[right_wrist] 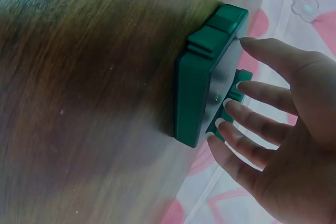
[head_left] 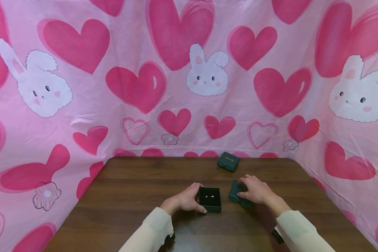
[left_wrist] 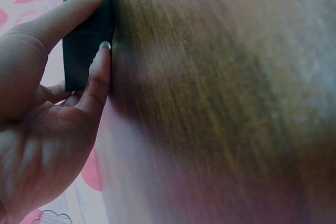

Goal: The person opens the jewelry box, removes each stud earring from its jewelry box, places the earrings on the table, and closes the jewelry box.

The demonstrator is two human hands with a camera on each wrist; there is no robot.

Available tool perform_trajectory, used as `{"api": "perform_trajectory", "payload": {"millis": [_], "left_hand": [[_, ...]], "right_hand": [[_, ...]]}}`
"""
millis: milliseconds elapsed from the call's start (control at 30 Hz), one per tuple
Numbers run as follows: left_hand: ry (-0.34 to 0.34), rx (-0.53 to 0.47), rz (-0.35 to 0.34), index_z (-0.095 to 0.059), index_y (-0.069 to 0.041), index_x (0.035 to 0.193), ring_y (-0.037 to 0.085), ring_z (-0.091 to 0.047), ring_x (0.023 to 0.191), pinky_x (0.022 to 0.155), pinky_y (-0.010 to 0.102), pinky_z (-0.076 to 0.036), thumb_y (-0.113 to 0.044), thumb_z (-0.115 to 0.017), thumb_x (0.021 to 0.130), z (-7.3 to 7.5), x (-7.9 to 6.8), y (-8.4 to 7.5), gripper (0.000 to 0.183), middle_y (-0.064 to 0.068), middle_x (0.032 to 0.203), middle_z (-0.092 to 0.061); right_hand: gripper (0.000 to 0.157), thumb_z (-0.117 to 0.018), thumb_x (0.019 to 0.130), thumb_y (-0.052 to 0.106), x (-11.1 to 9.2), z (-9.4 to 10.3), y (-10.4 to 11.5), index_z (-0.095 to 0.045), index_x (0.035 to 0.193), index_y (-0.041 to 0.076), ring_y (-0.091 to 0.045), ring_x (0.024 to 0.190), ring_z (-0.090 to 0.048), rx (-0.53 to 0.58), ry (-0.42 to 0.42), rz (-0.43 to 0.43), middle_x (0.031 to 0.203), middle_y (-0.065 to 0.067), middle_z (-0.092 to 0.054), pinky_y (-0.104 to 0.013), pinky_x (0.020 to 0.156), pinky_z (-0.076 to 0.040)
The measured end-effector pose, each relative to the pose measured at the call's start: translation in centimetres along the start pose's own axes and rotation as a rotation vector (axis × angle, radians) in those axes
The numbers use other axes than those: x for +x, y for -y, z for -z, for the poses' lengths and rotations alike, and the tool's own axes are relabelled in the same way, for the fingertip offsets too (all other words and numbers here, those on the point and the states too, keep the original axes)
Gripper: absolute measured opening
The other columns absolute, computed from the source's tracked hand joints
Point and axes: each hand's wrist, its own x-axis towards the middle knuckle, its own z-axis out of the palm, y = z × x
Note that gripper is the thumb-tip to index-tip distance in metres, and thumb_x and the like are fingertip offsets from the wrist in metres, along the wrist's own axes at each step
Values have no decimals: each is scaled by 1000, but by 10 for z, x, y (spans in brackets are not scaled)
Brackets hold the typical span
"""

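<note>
A dark green jewelry box base (head_left: 215,209) stands open on the table, its black lining holding two small star-shaped earrings (head_left: 212,196). My left hand (head_left: 186,198) grips it from the left side, thumb along the near wall; the left wrist view has the thumb and fingers on the green wall (left_wrist: 86,59). To the right lies the green lid (head_left: 234,193), with a bow along its edge. Over that lid is my right hand (head_left: 256,189). In the right wrist view its fingers are spread and loosely bent, fingertips right at the top of the lid (right_wrist: 193,93).
Farther back on the brown wooden table (head_left: 138,182) sits another green box (head_left: 228,161) with gold lettering and a bow. A pink cloth (head_left: 176,101) printed with hearts and rabbits hangs around the table's back and sides.
</note>
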Motion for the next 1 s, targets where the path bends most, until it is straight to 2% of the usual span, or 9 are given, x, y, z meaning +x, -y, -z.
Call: {"api": "perform_trajectory", "payload": {"millis": [200, 467, 733, 1000], "left_hand": [[-1, 2, 0, -49, -14, 128, 17, -50, 102, 91, 36, -47, -21, -91, 77, 0, 0, -1, 67, -2, 113, -49], [-3, 5, 3, -49, -14, 129, 18, -50, 102, 91, 36, -48, -21, -91, 77, 0, 0, 0, 67, -2, 113, -49], [-7, 2, -2, -50, -15, 128, 17, -50, 101, 90, 36, -48, -21, -91, 77, 0, 0, 0, 66, -3, 113, -49], [-6, -2, 0, -50, -14, 128, 17, -50, 101, 89, 36, -48, -20, -92, 77, -1, 0, -1, 66, -2, 113, -49]], "right_hand": [[39, -82, 87, 29, 1, -1, 3, -70, 119, 10, -29, 106, -60, 4, 12, 0, 119, -10, -64, -64, 89, -50], [33, -82, 87, 22, 3, -5, 10, -70, 115, 11, -23, 96, -58, 8, 35, 13, 109, -4, -62, -57, 88, -53], [30, -82, 86, 17, 3, -6, 16, -70, 113, 12, -23, 97, -58, 13, 34, 14, 107, -2, -61, -58, 90, -53], [33, -83, 86, 20, 4, -7, 20, -70, 115, 12, -23, 99, -60, 14, 35, 24, 108, -1, -63, -58, 91, -52]]}}
